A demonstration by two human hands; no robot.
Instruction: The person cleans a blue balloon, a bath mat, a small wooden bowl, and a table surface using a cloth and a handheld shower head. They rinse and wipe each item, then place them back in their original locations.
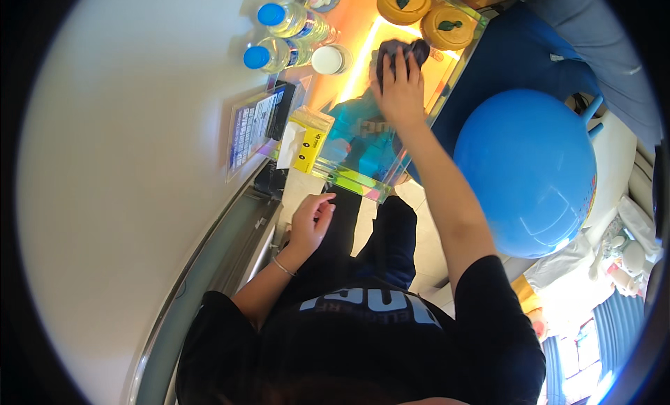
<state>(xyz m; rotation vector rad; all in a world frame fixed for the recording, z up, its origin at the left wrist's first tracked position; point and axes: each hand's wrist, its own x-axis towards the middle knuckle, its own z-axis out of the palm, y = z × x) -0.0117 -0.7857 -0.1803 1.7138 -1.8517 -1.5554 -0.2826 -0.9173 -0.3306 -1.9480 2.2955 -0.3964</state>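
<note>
My right hand (pixel 402 93) presses down on a bunched dark cloth (pixel 386 65), its fingers spread over it. Beneath the cloth is the glossy, iridescent top of a clear acrylic table (pixel 345 161), which mirrors a bright light and my shirt. My left hand (pixel 312 222) hangs near my body with fingers loosely curled, holding nothing. Just beyond it, on the table's near left corner, stands a yellow pack of tissues (pixel 314 141) with a white tissue sticking out. Two yellow lidded jars with green leaf-shaped knobs, a nearer jar (pixel 447 28) and a farther jar (pixel 403 3), sit past the cloth.
Two blue-capped bottles, the nearer bottle (pixel 277 55) and farther bottle (pixel 293 20), stand by the wall beside a white-lidded container (pixel 331 59). A printed sign (pixel 254 127) in a clear holder leans there. A large blue hopper ball (pixel 526 172) is right of my forearm.
</note>
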